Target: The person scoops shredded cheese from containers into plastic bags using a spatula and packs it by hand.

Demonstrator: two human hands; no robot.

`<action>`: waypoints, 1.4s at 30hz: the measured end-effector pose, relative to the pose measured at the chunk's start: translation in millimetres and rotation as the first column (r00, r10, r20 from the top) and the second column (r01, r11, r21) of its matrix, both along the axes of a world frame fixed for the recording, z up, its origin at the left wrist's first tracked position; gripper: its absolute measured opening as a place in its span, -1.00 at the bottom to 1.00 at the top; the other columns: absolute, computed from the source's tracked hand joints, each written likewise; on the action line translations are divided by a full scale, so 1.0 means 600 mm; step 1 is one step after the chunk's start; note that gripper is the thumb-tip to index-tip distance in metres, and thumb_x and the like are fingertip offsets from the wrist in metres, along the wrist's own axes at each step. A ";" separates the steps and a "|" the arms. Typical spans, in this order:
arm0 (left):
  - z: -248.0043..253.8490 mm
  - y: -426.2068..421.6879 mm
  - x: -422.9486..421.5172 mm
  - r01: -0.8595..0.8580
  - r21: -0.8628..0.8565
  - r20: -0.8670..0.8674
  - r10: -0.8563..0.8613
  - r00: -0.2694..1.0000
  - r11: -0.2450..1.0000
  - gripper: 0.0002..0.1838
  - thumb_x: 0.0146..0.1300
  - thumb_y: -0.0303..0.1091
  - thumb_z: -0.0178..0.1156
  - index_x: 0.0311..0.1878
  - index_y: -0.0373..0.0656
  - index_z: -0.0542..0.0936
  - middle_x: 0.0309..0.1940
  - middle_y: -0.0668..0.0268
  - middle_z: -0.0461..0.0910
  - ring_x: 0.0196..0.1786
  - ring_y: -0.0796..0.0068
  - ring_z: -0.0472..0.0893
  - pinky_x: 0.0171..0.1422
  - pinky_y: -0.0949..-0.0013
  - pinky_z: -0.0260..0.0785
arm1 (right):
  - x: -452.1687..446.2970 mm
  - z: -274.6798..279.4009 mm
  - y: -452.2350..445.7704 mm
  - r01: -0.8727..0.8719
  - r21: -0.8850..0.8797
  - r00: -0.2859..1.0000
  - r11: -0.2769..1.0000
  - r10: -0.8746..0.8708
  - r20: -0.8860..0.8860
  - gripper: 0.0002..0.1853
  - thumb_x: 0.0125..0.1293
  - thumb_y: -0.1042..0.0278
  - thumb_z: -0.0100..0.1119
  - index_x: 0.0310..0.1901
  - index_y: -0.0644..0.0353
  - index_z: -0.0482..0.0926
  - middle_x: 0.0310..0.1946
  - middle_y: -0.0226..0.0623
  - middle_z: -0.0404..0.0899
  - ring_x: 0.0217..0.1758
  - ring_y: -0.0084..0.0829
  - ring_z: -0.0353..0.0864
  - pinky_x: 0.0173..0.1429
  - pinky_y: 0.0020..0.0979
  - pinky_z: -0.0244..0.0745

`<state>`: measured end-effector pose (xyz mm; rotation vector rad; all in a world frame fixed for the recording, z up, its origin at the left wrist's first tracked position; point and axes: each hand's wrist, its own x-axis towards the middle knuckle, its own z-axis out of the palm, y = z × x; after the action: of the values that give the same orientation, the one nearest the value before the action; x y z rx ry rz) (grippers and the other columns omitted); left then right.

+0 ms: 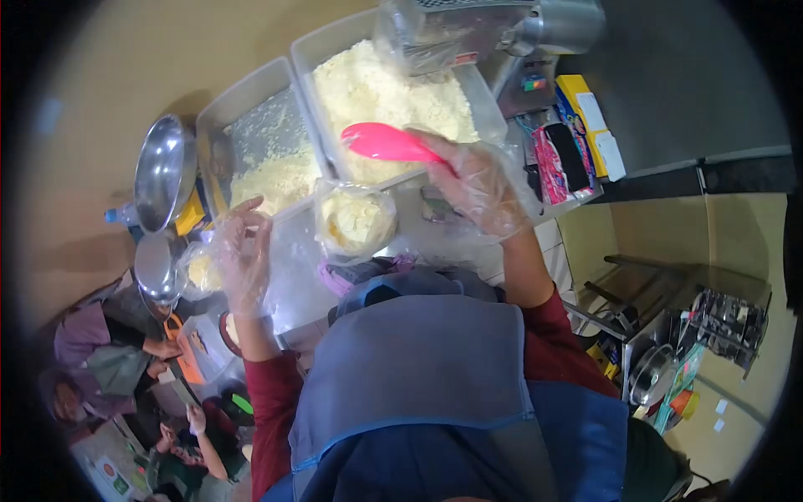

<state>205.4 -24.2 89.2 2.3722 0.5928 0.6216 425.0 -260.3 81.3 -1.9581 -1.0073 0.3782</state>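
Note:
My right hand (481,184), in a clear plastic glove, is closed around the handle of a pink plastic spoon (381,142). The spoon's head points left, over the near side of a clear bin (493,109) of pale yellow, crumbly powder (368,84). Below the spoon, a plastic bag (355,219) with the same pale powder stands on the metal table (293,289). My left hand (242,255), also gloved, is by the near corner of a second bin (213,117), its fingers apart and slightly bent. Beside it lies another bag (201,272) with yellowish contents.
A metal bowl (165,171) stands left of the bins. A metal-and-plastic machine (468,38) overhangs the right bin. Boxes and packets (565,155) sit at the table's right end. Other people (109,360) work at lower left. A stove (728,326) is at far right.

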 end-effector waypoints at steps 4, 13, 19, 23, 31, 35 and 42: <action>-0.043 0.012 -0.046 -0.142 0.004 -0.036 0.142 0.989 0.990 -0.95 0.22 -0.47 0.19 -0.25 -0.18 0.57 -0.04 0.16 0.62 -0.07 0.34 0.60 -0.08 0.39 0.41 | 0.009 0.009 -0.008 0.095 0.058 0.992 0.994 -0.099 0.079 -0.60 0.29 0.39 0.10 0.18 0.01 0.51 -0.33 0.03 0.60 -0.39 -0.14 0.59 -0.19 -0.27 0.46; -0.117 0.013 -0.102 -0.304 -0.106 -0.090 0.295 0.951 0.947 -0.83 0.16 -0.44 0.25 -0.15 -0.13 0.59 -0.11 0.18 0.62 -0.07 0.25 0.59 -0.10 0.28 0.46 | 0.014 -0.013 0.032 0.075 -0.052 0.995 0.996 -0.078 -0.057 -0.55 0.28 0.44 0.07 0.22 0.00 0.49 -0.58 -0.23 0.35 -0.52 -0.49 0.34 -0.37 -0.44 0.33; -0.160 0.084 -0.097 -0.208 0.202 0.022 0.208 0.978 0.957 -0.67 0.13 -0.42 0.27 0.00 -0.15 0.53 -0.02 0.11 0.56 0.09 0.04 0.52 0.21 0.18 0.34 | 0.014 -0.027 0.062 -0.033 -0.208 0.984 0.978 0.068 0.164 -0.50 0.26 0.46 0.05 0.25 -0.08 0.45 -0.42 0.06 0.56 -0.36 -0.06 0.60 -0.19 -0.16 0.51; -0.160 0.135 -0.027 -0.165 0.221 -0.016 0.173 0.985 0.961 -0.64 0.09 -0.37 0.28 0.00 -0.14 0.54 -0.01 0.09 0.57 0.08 0.04 0.53 0.20 0.16 0.34 | 0.010 0.013 0.064 0.000 -0.008 0.992 1.000 0.001 0.129 -0.55 0.24 0.44 0.12 0.20 0.05 0.50 -0.45 0.03 0.56 -0.40 -0.13 0.61 -0.25 -0.21 0.48; -0.229 0.155 0.042 -0.405 0.314 -0.088 0.451 0.888 0.859 -0.60 0.14 -0.13 0.25 0.03 -0.07 0.57 -0.02 0.09 0.58 0.08 0.06 0.54 0.22 0.16 0.33 | 0.015 -0.014 -0.033 0.146 0.037 0.976 0.989 -0.150 0.155 -0.58 0.26 0.47 0.10 0.18 0.11 0.50 -0.42 0.01 0.59 -0.48 -0.25 0.59 -0.30 -0.29 0.45; -0.204 0.144 0.039 -0.367 0.316 -0.346 0.466 0.814 0.875 -0.58 0.17 -0.04 0.21 0.04 -0.01 0.59 0.01 0.11 0.58 0.12 0.12 0.53 0.25 0.18 0.31 | 0.017 -0.044 -0.077 0.203 0.116 0.972 0.972 -0.215 0.098 -0.57 0.29 0.41 0.10 0.21 0.10 0.48 -0.29 0.01 0.63 -0.33 -0.22 0.66 -0.21 -0.29 0.49; -0.182 0.131 0.045 -0.424 0.245 -0.388 0.489 0.781 0.872 -0.64 0.10 -0.06 0.25 -0.07 0.01 0.69 -0.10 0.09 0.66 -0.03 0.13 0.64 0.10 0.19 0.44 | 0.023 -0.079 -0.076 0.184 0.210 0.973 0.960 -0.208 0.097 -0.60 0.25 0.42 0.13 0.16 0.14 0.51 -0.11 0.03 0.61 -0.14 0.01 0.62 -0.06 -0.16 0.52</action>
<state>232.4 54.6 -20.3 2.5305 1.4049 0.3211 439.1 -305.9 34.2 -1.8924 -0.8778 0.0468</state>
